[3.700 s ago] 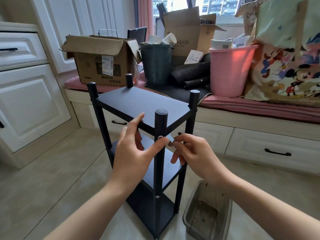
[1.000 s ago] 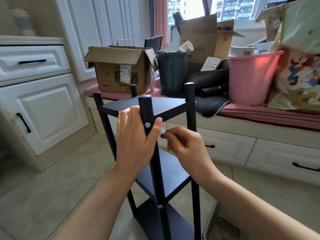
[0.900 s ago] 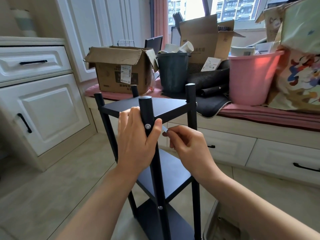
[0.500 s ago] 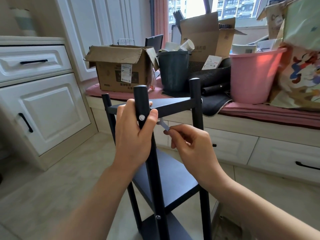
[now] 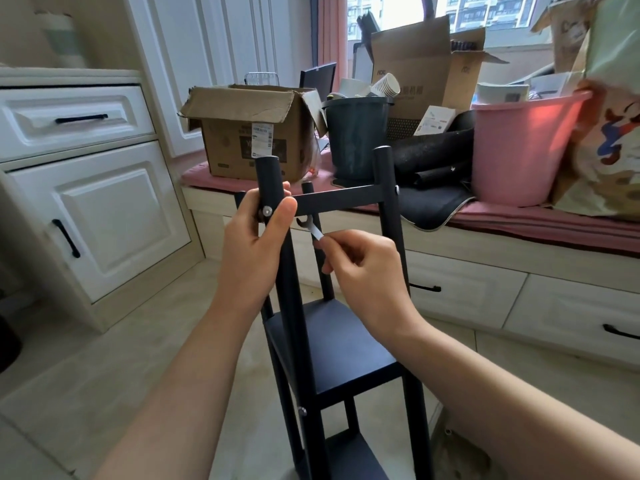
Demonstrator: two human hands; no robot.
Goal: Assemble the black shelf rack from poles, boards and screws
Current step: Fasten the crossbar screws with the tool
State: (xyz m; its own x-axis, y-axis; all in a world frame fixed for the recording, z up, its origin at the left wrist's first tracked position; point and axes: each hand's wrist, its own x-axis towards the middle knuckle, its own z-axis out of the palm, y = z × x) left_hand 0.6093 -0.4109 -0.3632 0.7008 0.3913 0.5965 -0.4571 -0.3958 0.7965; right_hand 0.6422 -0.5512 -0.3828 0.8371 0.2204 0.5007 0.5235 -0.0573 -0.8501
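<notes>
Gripping the near pole (image 5: 273, 216) of the black shelf rack (image 5: 332, 306), the left hand (image 5: 251, 247) has its fingers curled round behind the pole and its thumb laid across the front, just beside a silver screw (image 5: 266, 211) in the pole. The right hand (image 5: 363, 271), to the right of that pole, pinches a small flat wrench (image 5: 313, 228) between thumb and curled fingers; the wrench's open end points up and sits just under the front edge of the top board (image 5: 339, 200), near the pole. Whether it touches anything there cannot be told.

The rack stands upright on the tiled floor (image 5: 104, 375), with the middle board (image 5: 343, 355) below the hands and a second screw (image 5: 303, 411) lower on the near pole. The right front pole (image 5: 391, 216) rises past the top board.

Behind the rack runs a cushioned window bench (image 5: 519, 223) carrying a cardboard box (image 5: 249, 133), a dark bin (image 5: 355, 140) and a pink bucket (image 5: 519, 147). Left of the rack stands a white cabinet (image 5: 97, 216).
</notes>
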